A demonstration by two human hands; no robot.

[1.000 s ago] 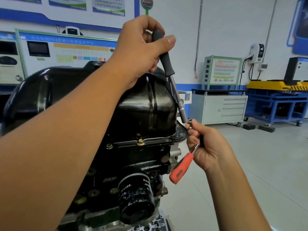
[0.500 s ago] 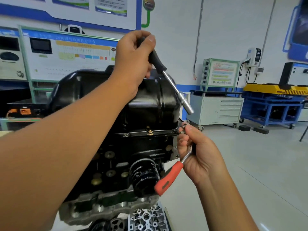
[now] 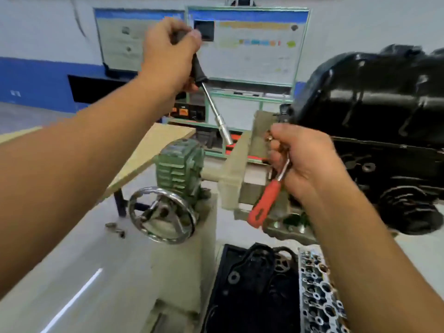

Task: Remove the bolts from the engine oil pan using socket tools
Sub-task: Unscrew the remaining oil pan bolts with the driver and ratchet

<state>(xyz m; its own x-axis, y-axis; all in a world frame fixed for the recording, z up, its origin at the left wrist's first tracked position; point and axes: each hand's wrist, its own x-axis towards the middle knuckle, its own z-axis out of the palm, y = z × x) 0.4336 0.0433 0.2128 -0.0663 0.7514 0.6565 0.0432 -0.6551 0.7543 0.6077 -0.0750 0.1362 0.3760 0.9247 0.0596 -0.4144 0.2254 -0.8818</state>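
The black oil pan sits on top of the engine at the right of the head view. My left hand grips the black handle of a socket driver, whose steel shaft points down and right, free in the air. My right hand grips a red-handled ratchet and pinches a small brass-coloured bolt at its fingertips. Both hands are left of the engine, off the pan.
A green gearbox with a chrome handwheel stands on the beige engine stand below my hands. Loose bolts lie on the floor. A black cover and a cylinder head lie at the bottom. A wooden table is behind.
The view has swung left, so the engine now sits at the right. Both hands have come away from the pan flange, still holding the driver, the ratchet and the bolt.
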